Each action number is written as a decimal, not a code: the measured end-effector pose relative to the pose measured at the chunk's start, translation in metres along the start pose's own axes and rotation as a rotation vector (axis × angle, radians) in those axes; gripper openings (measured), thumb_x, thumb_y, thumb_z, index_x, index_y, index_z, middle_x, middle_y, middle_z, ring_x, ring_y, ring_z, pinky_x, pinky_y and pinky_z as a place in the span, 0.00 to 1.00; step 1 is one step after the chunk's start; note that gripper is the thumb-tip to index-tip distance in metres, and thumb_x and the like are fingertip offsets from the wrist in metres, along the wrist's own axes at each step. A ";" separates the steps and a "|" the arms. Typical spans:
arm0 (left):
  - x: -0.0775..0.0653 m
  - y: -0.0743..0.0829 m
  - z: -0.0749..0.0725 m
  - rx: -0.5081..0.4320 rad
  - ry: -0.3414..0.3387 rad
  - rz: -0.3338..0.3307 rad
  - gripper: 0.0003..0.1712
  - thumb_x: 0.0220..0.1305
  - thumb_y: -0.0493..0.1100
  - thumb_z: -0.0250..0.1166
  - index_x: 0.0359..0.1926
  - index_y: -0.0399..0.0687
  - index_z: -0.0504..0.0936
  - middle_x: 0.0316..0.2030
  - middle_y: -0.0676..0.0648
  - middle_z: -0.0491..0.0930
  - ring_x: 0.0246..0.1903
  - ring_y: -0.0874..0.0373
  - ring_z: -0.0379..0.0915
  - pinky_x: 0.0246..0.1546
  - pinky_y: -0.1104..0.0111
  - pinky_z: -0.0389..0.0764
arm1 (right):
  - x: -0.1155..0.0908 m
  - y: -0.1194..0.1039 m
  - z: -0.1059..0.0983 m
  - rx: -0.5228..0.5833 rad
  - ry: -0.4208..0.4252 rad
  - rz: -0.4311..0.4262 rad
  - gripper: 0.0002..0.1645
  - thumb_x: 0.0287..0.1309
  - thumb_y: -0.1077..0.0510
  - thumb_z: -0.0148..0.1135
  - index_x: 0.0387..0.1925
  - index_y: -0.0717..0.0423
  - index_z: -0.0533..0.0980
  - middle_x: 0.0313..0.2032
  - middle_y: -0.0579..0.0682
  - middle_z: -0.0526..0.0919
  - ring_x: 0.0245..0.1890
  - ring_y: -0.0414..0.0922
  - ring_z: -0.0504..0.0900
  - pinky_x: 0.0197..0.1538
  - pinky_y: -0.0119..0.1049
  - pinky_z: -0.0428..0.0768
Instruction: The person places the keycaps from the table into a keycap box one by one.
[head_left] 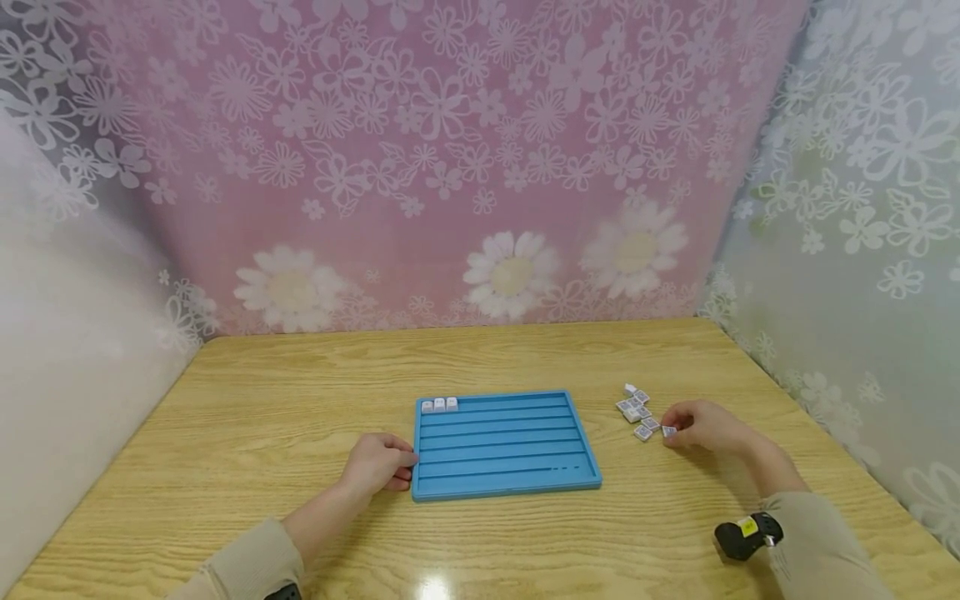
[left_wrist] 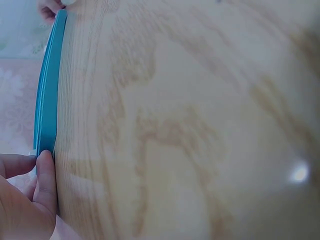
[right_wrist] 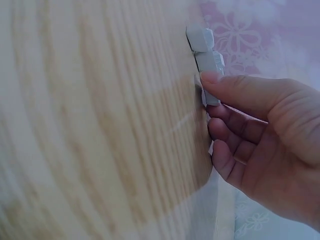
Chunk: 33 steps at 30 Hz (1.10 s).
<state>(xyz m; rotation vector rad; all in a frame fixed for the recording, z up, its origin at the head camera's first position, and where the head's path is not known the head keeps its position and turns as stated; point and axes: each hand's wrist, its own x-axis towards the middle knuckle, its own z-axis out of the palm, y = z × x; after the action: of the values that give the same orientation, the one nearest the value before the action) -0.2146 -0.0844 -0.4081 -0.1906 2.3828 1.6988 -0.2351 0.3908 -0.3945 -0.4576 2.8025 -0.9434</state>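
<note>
A blue ridged tray (head_left: 498,446) lies on the wooden table, with three white keycaps (head_left: 439,405) side by side in its far left corner. My left hand (head_left: 378,462) holds the tray's left edge; the left wrist view shows thumb and finger pinching it near a corner. To the right of the tray, my right hand (head_left: 705,427) pinches one white keycap (head_left: 669,432) between thumb and fingers, low over the table. Several loose keycaps (head_left: 633,408) lie in a small cluster just left of that hand. In the right wrist view, another keycap (right_wrist: 200,39) sits beyond my thumb.
The wooden table (head_left: 300,375) runs back to a pink flowered curtain (head_left: 450,167). Pale curtains hang at both sides, the right one (head_left: 862,250) close to the table's edge. A dark wrist camera (head_left: 742,537) sits on my right sleeve.
</note>
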 end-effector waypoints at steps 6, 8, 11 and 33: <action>0.000 0.000 0.000 0.006 0.001 0.002 0.07 0.57 0.32 0.61 0.36 0.30 0.77 0.22 0.43 0.75 0.20 0.58 0.72 0.22 0.68 0.81 | -0.003 -0.001 -0.003 -0.047 0.019 0.044 0.14 0.51 0.58 0.67 0.36 0.64 0.77 0.29 0.47 0.77 0.27 0.39 0.69 0.28 0.30 0.70; 0.001 0.000 0.000 0.006 0.001 0.003 0.07 0.57 0.32 0.61 0.36 0.30 0.77 0.22 0.43 0.75 0.20 0.58 0.72 0.22 0.68 0.81 | -0.004 -0.002 -0.004 -0.035 0.019 0.049 0.14 0.51 0.58 0.66 0.37 0.65 0.77 0.30 0.48 0.78 0.27 0.39 0.69 0.28 0.31 0.71; 0.001 0.000 0.000 0.010 -0.001 0.006 0.07 0.58 0.32 0.61 0.37 0.30 0.77 0.22 0.43 0.75 0.20 0.57 0.72 0.22 0.68 0.81 | -0.005 -0.004 -0.005 -0.018 0.015 0.046 0.15 0.53 0.58 0.65 0.39 0.66 0.77 0.33 0.50 0.79 0.28 0.39 0.70 0.28 0.31 0.73; -0.002 -0.001 0.000 0.003 -0.007 0.024 0.07 0.57 0.31 0.61 0.37 0.29 0.78 0.23 0.42 0.75 0.20 0.58 0.72 0.22 0.68 0.81 | 0.005 -0.029 -0.007 0.051 0.044 0.022 0.23 0.60 0.54 0.60 0.51 0.67 0.73 0.39 0.53 0.78 0.36 0.45 0.74 0.33 0.39 0.77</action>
<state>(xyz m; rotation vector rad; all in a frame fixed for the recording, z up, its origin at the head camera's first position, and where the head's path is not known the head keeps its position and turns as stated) -0.2129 -0.0852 -0.4086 -0.1556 2.3915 1.7038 -0.2345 0.3710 -0.3711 -0.4032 2.8089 -1.0298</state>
